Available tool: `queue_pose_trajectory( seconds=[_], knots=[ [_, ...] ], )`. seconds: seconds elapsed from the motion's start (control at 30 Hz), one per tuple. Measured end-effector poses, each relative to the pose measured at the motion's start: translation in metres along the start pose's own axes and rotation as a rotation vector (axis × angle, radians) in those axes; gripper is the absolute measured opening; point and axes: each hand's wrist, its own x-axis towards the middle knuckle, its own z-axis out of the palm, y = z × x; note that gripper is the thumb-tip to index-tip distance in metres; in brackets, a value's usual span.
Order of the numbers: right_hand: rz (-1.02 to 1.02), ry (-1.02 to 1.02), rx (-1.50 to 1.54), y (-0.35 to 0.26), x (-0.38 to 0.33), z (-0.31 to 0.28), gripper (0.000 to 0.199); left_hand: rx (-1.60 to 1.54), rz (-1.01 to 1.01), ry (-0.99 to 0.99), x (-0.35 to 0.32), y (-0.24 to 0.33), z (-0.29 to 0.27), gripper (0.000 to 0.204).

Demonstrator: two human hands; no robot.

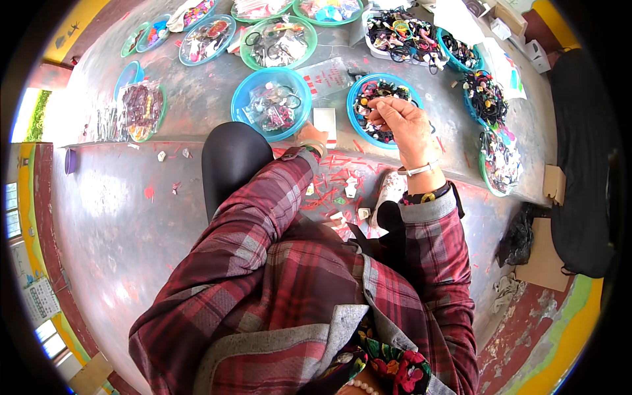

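My right hand [407, 128] is raised over the near edge of a blue basin [351, 117] filled with dark and coloured hair ties [382, 92]. Its thumb and forefinger are pinched together; anything between them is too small to make out. Low beside the right rim of another blue basin [239, 99] is my left hand [312, 133], its fingers bunched and too small to read. That basin contains clear plastic packets [273, 102] with small dark and pink items inside. Between the two basins, right by my left hand, lies a small white box [324, 120].
More basins of hair ties stand at the right, one a green basin [484, 174] by the ledge edge. Packets fill a green basin [280, 39] farther back. Bagged goods [141, 108] lie at left. Red strips and paper scraps [351, 186] litter the floor near my shoe [390, 192].
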Motion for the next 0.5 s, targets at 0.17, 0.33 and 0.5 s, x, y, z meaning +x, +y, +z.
queue_pose_trajectory(
  seconds=[0.17,0.33,0.5],
  knots=[
    [-0.001,-0.032,0.024,-0.003,0.0,0.002,0.018,-0.039,-0.142,0.061,0.003,0.007,0.011,0.046],
    [0.01,0.002,0.043,-0.001,-0.004,-0.004,0.018,-0.334,-0.136,-0.063,0.002,0.018,0.018,0.04],
    [0.014,-0.076,0.023,0.0,0.001,0.001,0.018,-0.541,-0.002,-0.076,0.043,-0.036,0.061,0.029]
  ],
)
